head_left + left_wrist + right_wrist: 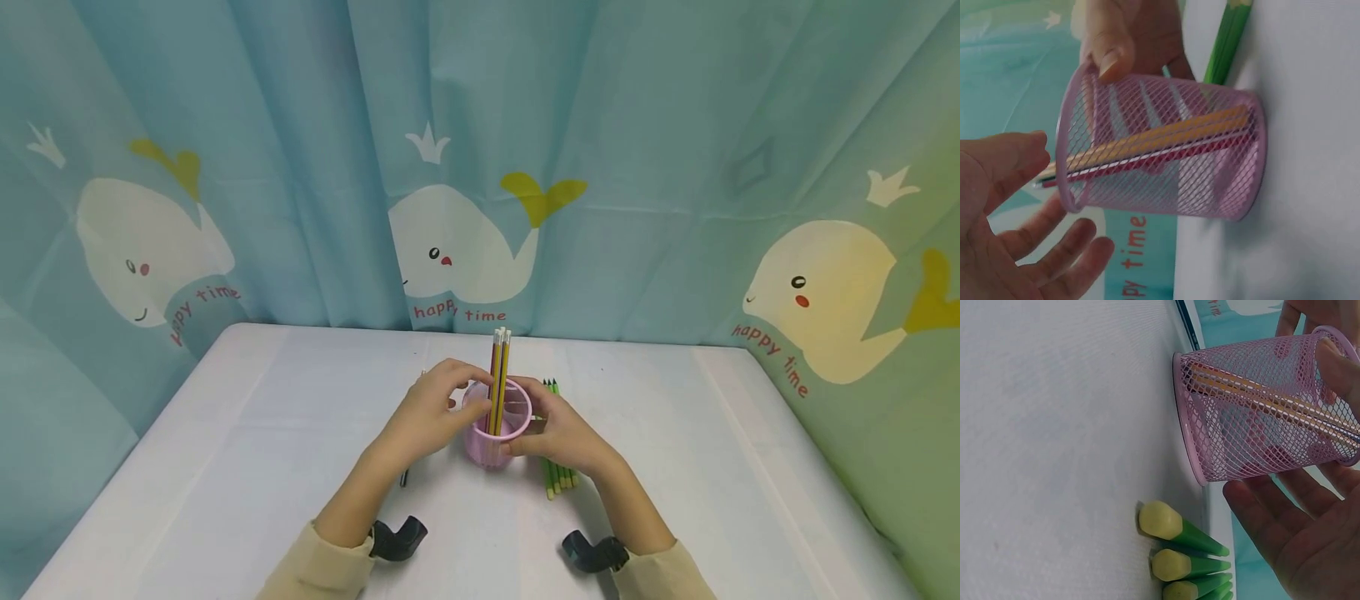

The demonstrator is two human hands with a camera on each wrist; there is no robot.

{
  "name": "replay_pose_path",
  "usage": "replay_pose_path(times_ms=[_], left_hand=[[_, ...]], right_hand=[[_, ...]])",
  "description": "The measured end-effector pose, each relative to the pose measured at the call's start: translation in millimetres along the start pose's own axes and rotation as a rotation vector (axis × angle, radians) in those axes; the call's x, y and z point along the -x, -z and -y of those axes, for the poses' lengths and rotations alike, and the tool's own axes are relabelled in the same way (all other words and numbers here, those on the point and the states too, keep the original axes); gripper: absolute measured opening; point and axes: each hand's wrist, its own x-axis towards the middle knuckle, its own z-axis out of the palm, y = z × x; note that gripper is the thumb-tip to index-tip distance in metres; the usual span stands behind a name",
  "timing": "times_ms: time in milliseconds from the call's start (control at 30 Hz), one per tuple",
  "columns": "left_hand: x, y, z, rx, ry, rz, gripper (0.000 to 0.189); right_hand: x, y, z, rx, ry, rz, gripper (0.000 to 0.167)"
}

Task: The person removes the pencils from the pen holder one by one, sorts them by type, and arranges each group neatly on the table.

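Observation:
A pink mesh pencil cup (477, 452) stands upright on the table. My right hand (566, 429) grips its side, the thumb (1335, 365) near the rim and the fingers across from it. Several pencils (500, 371) with yellow or red stripes stand in the cup, leaning, their upper ends above the rim. My left hand (435, 408) is at the cup's mouth beside these pencils. In the left wrist view its fingers (1063, 256) are spread and apart from the pencils (1166, 137).
Several green pencils (557, 479) lie side by side right of the cup, partly under my right hand. A thin dark stick (405, 478), its kind unclear, lies left of the cup behind my left wrist. A blue curtain (637, 167) hangs behind the table.

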Motion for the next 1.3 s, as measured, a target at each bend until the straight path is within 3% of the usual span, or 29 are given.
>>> replay_pose_path(times_ms=[533,1300], left_hand=[[-0.2,-18.4,-2.2,-0.251,-0.122,-0.051,0.037],[0.4,-12.5,-1.2,-0.266,-0.097,-0.077,0.041]], right_hand=[[0.4,0,-1,0.007,0.001,0.001,0.084],[0.0,-2,1,0.000,-0.008,-0.003,0.085]])
